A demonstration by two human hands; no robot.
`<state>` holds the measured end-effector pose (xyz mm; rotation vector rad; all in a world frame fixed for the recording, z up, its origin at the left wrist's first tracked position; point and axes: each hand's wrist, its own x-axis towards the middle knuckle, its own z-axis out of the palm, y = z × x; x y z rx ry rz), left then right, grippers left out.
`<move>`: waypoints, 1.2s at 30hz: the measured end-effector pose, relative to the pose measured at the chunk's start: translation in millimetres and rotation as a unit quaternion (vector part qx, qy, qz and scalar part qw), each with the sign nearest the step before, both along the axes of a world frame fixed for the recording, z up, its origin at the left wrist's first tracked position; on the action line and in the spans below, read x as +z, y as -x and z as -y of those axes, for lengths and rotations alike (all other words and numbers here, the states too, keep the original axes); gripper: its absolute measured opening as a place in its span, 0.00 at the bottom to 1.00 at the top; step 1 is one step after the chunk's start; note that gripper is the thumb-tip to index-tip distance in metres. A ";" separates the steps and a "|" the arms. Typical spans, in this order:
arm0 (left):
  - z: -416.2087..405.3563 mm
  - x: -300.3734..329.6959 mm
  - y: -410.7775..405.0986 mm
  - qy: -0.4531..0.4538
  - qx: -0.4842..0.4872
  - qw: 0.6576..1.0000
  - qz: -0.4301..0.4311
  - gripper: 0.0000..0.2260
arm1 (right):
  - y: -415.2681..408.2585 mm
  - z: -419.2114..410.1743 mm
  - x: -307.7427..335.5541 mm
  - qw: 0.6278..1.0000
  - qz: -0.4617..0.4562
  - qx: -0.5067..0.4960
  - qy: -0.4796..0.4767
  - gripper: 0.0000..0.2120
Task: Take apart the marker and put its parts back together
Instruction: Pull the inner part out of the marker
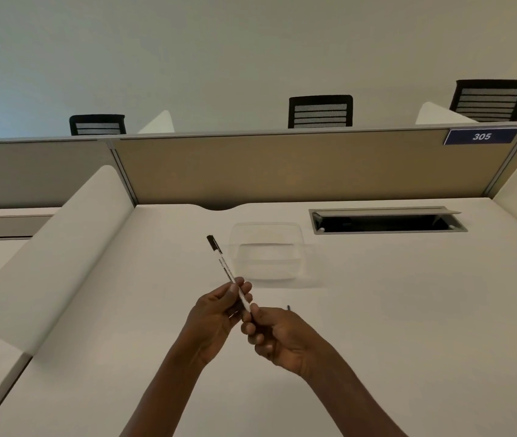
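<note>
Both hands are meeting above a white desk (377, 310). The left hand (216, 313) is pinching a white marker (227, 271) by its lower barrel, the black-capped end angling up and away to the left. The right hand (277, 334) is curling its fingers round the marker's near end, just beside the left fingertips. A clear plastic container (266, 257) is sitting just behind the marker, and an open cable hatch (386, 220) is lying further right, under a beige partition (282, 168) carrying a blue sign reading 305 (481, 136)
</note>
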<state>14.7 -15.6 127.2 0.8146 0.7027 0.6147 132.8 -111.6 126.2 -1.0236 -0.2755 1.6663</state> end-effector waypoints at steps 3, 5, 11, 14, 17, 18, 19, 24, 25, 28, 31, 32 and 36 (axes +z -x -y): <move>4.8 0.1 -7.0 -0.035 0.050 0.998 -0.020 0.10 | -1.0 -6.5 3.1 0.994 0.104 -0.035 0.022 0.15; 8.8 2.2 -12.2 -0.043 0.088 0.995 -0.031 0.08 | -0.6 -10.4 7.2 0.981 0.188 -0.047 0.025 0.16; 12.5 14.9 -31.0 -0.032 0.164 0.985 -0.043 0.08 | 6.5 -22.8 3.4 0.701 0.704 -0.110 0.002 0.11; 14.5 24.8 -39.6 0.007 0.194 0.981 -0.026 0.09 | 5.7 -28.2 -8.3 0.515 0.838 -0.163 -0.077 0.05; 16.3 29.0 -42.4 0.029 0.212 0.977 -0.019 0.09 | -1.0 -31.9 -14.4 0.428 0.878 -0.180 -0.115 0.06; 16.1 29.9 -42.4 0.032 0.214 0.976 -0.018 0.09 | -2.7 -32.4 -14.8 0.427 0.878 -0.178 -0.120 0.06; 15.4 30.5 -41.9 0.029 0.211 0.977 -0.021 0.10 | -3.0 -32.2 -14.1 0.446 0.869 -0.174 -0.120 0.05; 5.4 34.7 -30.0 -0.018 0.145 0.989 -0.022 0.10 | -13.8 -30.1 28.1 0.934 0.348 -0.061 -0.046 0.15; 2.8 36.4 -27.0 -0.028 0.125 0.992 -0.018 0.10 | -20.6 -28.2 35.4 0.974 0.223 -0.036 -0.035 0.17; -2.5 44.1 -23.4 -0.049 0.088 0.995 -0.007 0.10 | -34.2 -21.4 45.3 0.999 0.037 0.029 -0.024 0.18; -5.0 51.1 -24.0 -0.055 0.064 0.996 0.002 0.09 | -33.3 -19.4 48.0 0.996 -0.059 0.065 -0.032 0.17; -5.8 52.4 -23.9 -0.056 0.055 0.997 0.005 0.10 | -32.6 -19.4 48.0 0.994 -0.079 0.070 -0.036 0.16; -7.9 54.8 -23.2 -0.063 0.049 0.997 0.007 0.09 | -29.7 -19.4 48.2 0.990 -0.122 0.052 -0.056 0.12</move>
